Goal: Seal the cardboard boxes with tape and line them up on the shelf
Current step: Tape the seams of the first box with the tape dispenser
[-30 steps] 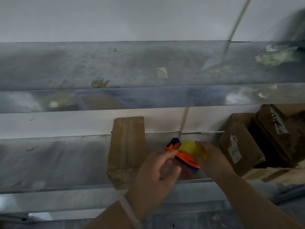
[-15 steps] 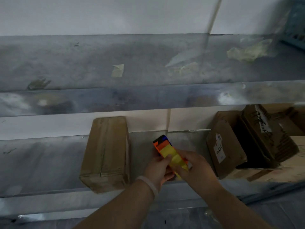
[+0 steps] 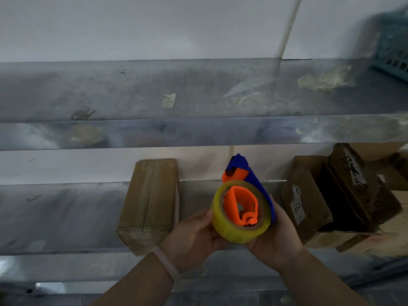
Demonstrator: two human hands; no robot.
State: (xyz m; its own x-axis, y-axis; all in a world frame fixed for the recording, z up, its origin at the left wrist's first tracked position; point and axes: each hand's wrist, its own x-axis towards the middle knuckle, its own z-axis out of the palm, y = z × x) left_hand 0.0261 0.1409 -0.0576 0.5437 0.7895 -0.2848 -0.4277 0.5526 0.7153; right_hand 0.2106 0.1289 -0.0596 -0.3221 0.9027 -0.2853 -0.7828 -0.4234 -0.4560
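Metal shelving fills the view, with a lower shelf (image 3: 66,217) and an upper shelf (image 3: 110,89) set against a white wall (image 3: 154,25).

Nearest the camera, both forearms reach in from the bottom edge. A pale wristband (image 3: 166,265) sits on the left wrist. The left hand (image 3: 192,237) has its fingers curled against the left side of the tape roll (image 3: 234,233). The right hand (image 3: 278,237) cups the tape dispenser (image 3: 240,171) from the right and from below, thumb lying along the blue frame. The roll is yellowish and mounted on the orange hub of the dispenser, open face towards the camera. The assembly is held in the air in front of the lower shelf's near edge, blue nose pointing up and away.

On the lower shelf, just left of the hands, a closed cardboard box (image 3: 150,204) lies with a taped seam running along its top. To the right, a labelled box (image 3: 304,202) leans tilted, and beside it an open box (image 3: 357,186) with handwriting rests at an angle.

Farther back, the upper shelf carries a small tape scrap (image 3: 168,100) near its middle and a crumpled film scrap (image 3: 326,79) to the right. A teal basket (image 3: 393,45) shows blurred at the far right corner.
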